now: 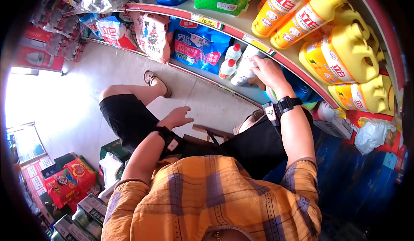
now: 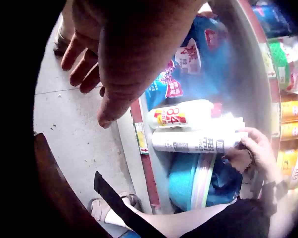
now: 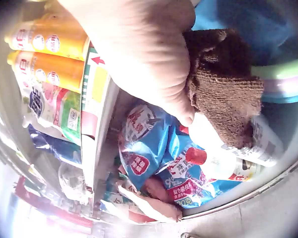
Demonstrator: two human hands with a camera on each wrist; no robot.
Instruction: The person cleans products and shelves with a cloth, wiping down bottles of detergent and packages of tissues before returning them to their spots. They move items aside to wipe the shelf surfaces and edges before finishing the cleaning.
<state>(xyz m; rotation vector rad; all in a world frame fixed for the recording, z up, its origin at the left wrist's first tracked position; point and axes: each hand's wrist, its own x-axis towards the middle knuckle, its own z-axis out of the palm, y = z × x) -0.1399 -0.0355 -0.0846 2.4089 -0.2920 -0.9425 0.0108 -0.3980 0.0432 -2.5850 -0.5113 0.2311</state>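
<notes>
My right hand (image 1: 271, 72) is at the lower shelf, gripping a brown cloth (image 3: 223, 82) that hangs below the palm. Its fingers reach the end of a white bottle (image 2: 188, 142) lying tilted there. Beside that bottle are white bottles with red caps (image 1: 227, 69); one marked 84 (image 2: 181, 114) shows in the left wrist view. My left hand (image 1: 176, 117) hovers above the floor in front of the shelf, fingers loosely extended and holding nothing. A teal item with a pale striped band (image 2: 188, 181) sits on the other side of the white bottle.
Blue detergent bags (image 1: 200, 47) and a pink bag (image 1: 151, 36) stand along the lower shelf. Yellow bottles (image 1: 280, 6) and jugs (image 1: 340, 53) fill the shelf above. A wooden stool (image 1: 207, 132) is between the person's legs. Red packages (image 1: 71, 181) are stacked behind, at lower left.
</notes>
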